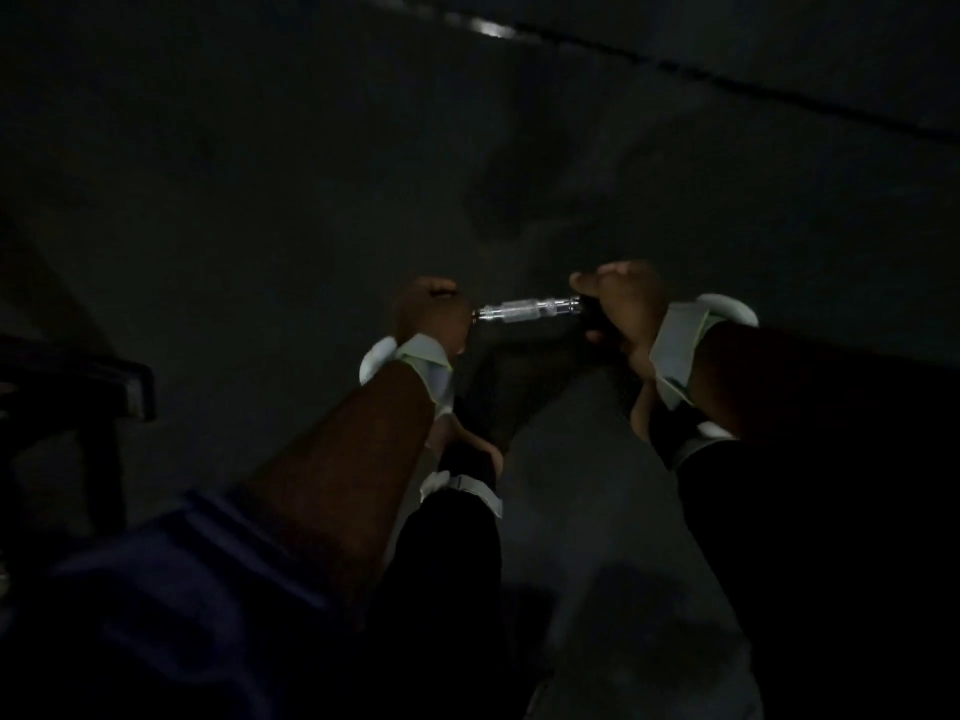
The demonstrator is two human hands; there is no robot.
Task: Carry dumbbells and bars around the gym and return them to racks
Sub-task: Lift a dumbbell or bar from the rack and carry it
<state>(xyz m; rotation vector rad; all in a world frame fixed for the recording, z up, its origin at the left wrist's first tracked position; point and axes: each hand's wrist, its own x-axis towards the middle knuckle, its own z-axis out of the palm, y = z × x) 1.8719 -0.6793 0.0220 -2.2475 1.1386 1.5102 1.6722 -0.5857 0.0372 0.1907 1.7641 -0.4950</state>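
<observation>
The scene is very dark. A short shiny metal bar runs level between my two hands at the middle of the head view. My left hand is closed around its left end. My right hand grips the dark right end. Both wrists carry pale wristbands. The ends of the bar are hidden inside my fists, and I cannot tell whether weights are on it. Below the bar, in shadow, my legs and a pale-edged shoe show faintly.
Dark grey floor fills most of the view. A dark seam line crosses the upper right, with a small bright spot near its top end. A dark piece of equipment with a flat pad stands at the left edge.
</observation>
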